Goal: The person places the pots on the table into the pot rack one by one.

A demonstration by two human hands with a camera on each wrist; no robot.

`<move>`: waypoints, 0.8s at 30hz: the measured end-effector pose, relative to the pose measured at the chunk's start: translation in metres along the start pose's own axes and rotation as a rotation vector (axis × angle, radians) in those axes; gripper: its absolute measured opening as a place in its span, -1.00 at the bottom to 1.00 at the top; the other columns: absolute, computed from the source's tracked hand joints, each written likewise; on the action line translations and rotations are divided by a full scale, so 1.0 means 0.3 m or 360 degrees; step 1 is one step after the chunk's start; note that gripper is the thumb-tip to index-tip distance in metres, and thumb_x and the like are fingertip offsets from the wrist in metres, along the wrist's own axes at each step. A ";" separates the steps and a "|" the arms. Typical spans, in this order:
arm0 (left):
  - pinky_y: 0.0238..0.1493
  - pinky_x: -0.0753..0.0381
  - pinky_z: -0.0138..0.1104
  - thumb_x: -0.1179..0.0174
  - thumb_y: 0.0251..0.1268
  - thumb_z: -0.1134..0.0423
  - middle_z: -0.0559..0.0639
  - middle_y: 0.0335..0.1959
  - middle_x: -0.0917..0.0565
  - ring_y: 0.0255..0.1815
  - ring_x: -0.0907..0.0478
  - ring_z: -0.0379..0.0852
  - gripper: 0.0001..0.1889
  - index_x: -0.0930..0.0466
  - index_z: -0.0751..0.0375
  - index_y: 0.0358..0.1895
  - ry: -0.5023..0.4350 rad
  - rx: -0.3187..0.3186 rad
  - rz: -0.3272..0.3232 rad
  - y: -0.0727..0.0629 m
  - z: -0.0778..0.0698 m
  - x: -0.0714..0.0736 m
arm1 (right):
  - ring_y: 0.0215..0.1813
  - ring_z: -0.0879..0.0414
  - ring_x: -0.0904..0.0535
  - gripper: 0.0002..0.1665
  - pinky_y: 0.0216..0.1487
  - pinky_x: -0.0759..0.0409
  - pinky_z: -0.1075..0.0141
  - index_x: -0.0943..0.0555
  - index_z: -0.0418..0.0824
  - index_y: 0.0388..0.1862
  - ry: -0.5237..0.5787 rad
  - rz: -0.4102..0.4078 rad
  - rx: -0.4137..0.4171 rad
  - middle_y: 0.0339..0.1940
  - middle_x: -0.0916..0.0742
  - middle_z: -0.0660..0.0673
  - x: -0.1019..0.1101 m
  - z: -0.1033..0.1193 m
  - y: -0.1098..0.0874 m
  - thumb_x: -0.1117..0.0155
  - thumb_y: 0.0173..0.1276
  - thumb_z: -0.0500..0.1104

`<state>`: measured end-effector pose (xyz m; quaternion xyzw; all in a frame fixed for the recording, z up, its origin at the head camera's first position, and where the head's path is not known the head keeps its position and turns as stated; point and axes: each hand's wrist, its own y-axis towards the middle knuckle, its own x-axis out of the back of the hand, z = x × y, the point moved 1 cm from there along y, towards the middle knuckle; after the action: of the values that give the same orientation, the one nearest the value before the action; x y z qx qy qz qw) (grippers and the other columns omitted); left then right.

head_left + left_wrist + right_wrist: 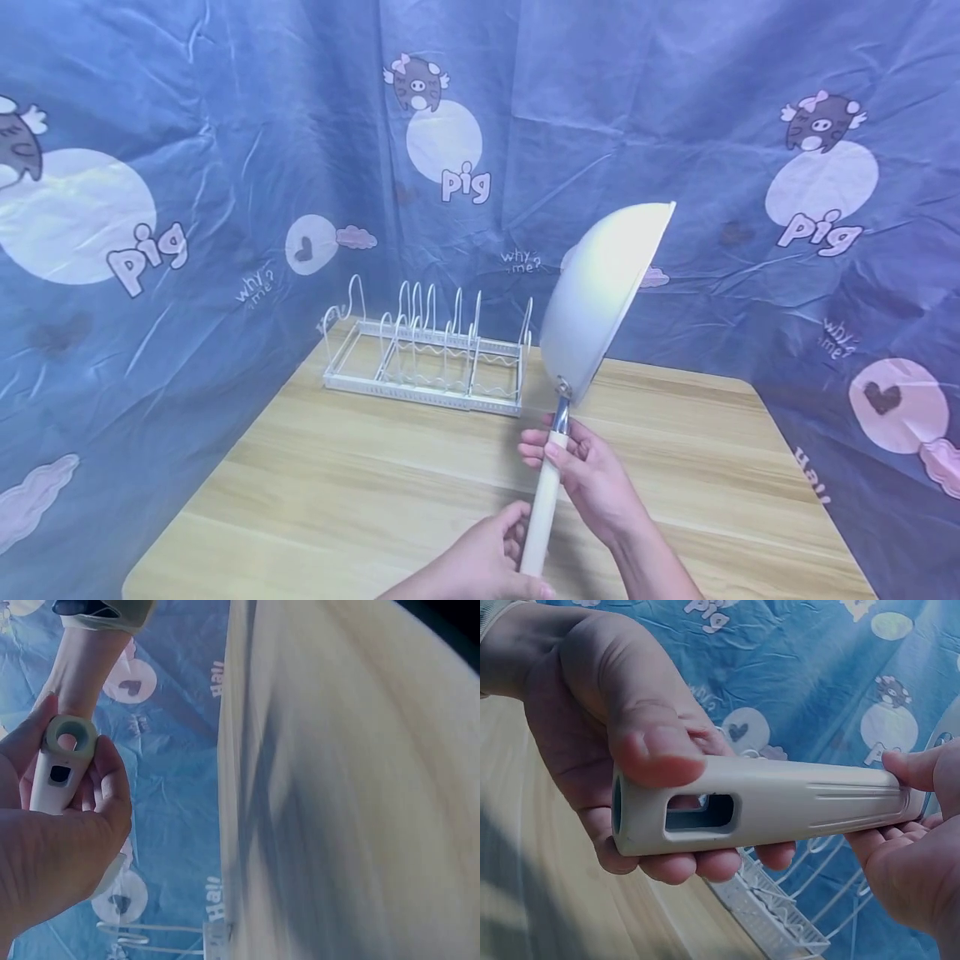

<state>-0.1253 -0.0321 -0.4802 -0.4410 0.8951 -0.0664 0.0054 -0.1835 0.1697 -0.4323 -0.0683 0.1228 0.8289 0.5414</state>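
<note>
We hold the white wok (588, 312) steeply tilted, bowl (600, 287) above handle (543, 508), right of the wire rack (420, 397); right grip (596, 479) pinches nearest the bowl, left grip (487, 552) the lower end.

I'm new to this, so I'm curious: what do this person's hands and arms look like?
The left hand and right hand are bare, with no gloves or rings visible. The right forearm wears a pale band with a dark piece on it. A pale cuff or band shows on the left forearm.
</note>
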 end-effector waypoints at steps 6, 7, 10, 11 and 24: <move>-0.04 -0.77 -0.42 -0.68 0.05 0.32 -0.12 -0.13 -0.66 -0.23 -0.68 -0.25 -0.20 -0.48 0.12 0.40 0.0157 0.0010 -0.0169 -0.016 -0.017 0.021 | 0.19 0.10 -0.83 -0.42 0.38 -0.74 0.22 -0.18 -0.43 0.55 -0.0031 0.0025 0.0011 0.15 -0.85 -0.05 -0.033 0.005 0.041 -0.09 0.68 -0.37; -0.05 -0.78 -0.42 -0.68 0.04 0.31 -0.11 -0.13 -0.66 -0.23 -0.68 -0.25 -0.20 -0.48 0.14 0.40 0.0180 0.0010 -0.0195 -0.015 -0.021 0.023 | 0.19 0.11 -0.83 -0.39 0.38 -0.74 0.23 -0.15 -0.46 0.56 -0.0035 0.0032 0.0013 0.15 -0.85 -0.05 -0.039 0.008 0.048 -0.09 0.68 -0.37; -0.11 -0.76 -0.44 -0.70 0.03 0.28 -0.12 -0.14 -0.66 -0.25 -0.66 -0.29 -0.15 -0.46 0.18 0.43 0.0287 -0.0003 -0.0275 -0.014 -0.032 0.030 | 0.20 0.12 -0.82 -0.32 0.39 -0.73 0.23 -0.09 -0.52 0.61 -0.0047 0.0065 0.0042 0.16 -0.84 -0.06 -0.054 0.016 0.071 -0.09 0.68 -0.36; -0.12 -0.75 -0.44 -0.70 0.02 0.26 -0.13 -0.14 -0.66 -0.24 -0.65 -0.30 -0.14 -0.45 0.20 0.43 0.0320 -0.0011 -0.0297 -0.015 -0.035 0.034 | 0.19 0.13 -0.82 -0.33 0.39 -0.73 0.23 -0.10 -0.50 0.61 -0.0049 0.0079 0.0052 0.17 -0.84 -0.08 -0.059 0.017 0.078 -0.10 0.68 -0.36; -0.13 -0.74 -0.42 -0.66 0.10 0.24 -0.04 -0.13 -0.67 -0.20 -0.65 -0.27 -0.17 -0.37 0.13 0.42 0.0236 -0.0073 -0.0310 -0.053 -0.031 0.043 | 0.19 0.12 -0.82 -0.36 0.36 -0.75 0.24 -0.17 -0.49 0.59 -0.0026 0.0362 0.0018 0.17 -0.84 -0.07 -0.110 0.019 0.148 -0.11 0.66 -0.38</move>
<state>-0.1213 -0.0506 -0.4683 -0.5197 0.8472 -0.0786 -0.0773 -0.2106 0.1251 -0.4129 -0.0442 0.1301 0.8849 0.4451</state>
